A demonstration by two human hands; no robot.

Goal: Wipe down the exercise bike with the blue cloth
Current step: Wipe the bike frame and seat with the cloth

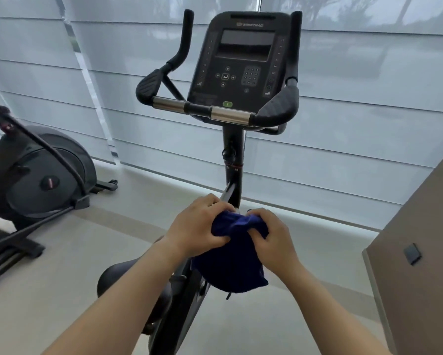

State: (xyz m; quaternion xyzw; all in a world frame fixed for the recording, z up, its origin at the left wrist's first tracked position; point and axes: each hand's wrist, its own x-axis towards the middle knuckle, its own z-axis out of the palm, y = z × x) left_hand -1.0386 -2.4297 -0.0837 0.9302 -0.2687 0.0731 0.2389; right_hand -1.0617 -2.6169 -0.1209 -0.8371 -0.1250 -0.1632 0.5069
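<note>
Well off to the left of the left hand (198,226), a second exercise machine (43,175) stands on the pale floor (317,265), cut off by the edge of view. Below the left forearm sits the dark seat (117,278) of the exercise bike (243,62), half covered by that arm.

The left hand grips the top of the blue cloth (230,267), fingers curled over the bunched fabric and thumb tucked under it. The fingertips are buried in the folds. The cloth is gathered between the two hands, and its loose part hangs down beneath them in front of the bike's frame. I cannot tell whether it touches the frame.

The right hand (271,234) holds the other side of the bunch, fingers bent round it and thumb pressed into the cloth, close beside the left hand.

Straight above the hands the black post rises to the handlebar (215,111) and the console, whose screen is dark and whose small markings are too fine to read. The frame under the hands is mostly hidden by cloth and forearms. Pale window blinds (369,98) hang behind.

To the right of the right hand stands a brown panel (420,239), cut off at the edge.
</note>
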